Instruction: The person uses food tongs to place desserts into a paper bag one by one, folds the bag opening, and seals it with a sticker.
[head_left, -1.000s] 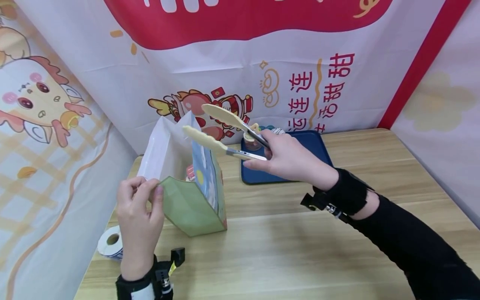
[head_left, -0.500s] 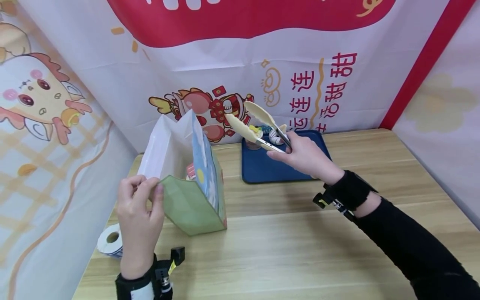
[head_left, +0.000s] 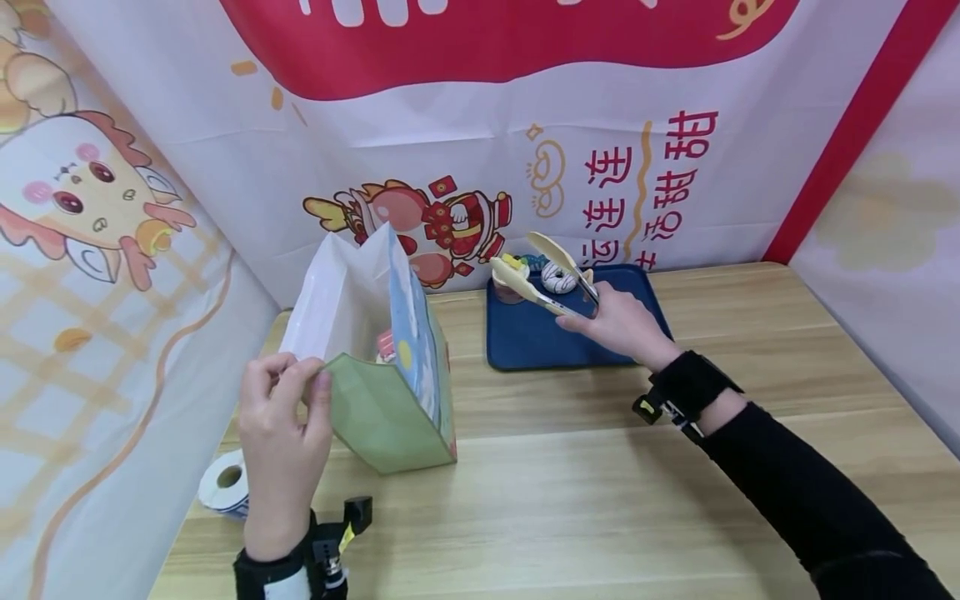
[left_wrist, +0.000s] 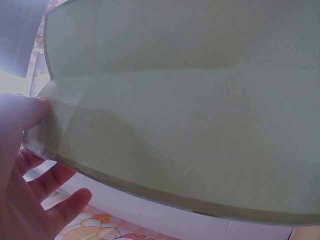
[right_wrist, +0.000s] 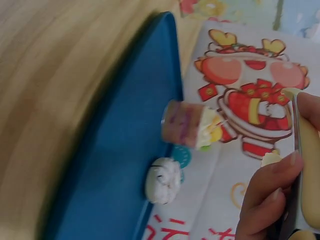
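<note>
My left hand (head_left: 287,446) pinches the near left corner of an upright paper bag (head_left: 390,421), its green side toward me and its white inside showing. A pink item (head_left: 386,343) lies inside the bag. In the left wrist view the thumb presses on the green panel (left_wrist: 175,125). My right hand (head_left: 621,327) grips metal tongs with cream tips (head_left: 517,280), spread apart with nothing between them, above the blue tray (head_left: 528,342). At the tray's back stand a dessert cup (right_wrist: 187,124) and a white striped donut (right_wrist: 164,181), with a teal item (head_left: 534,262) behind.
A roll with a white top (head_left: 223,483) stands at the table's left edge, beside my left forearm. Printed cloth walls (head_left: 450,108) border the wooden table (head_left: 555,500) at the back and both sides.
My right hand has moved right, away from the bag, carrying the tongs over the tray. The left hand keeps its hold on the bag's corner.
</note>
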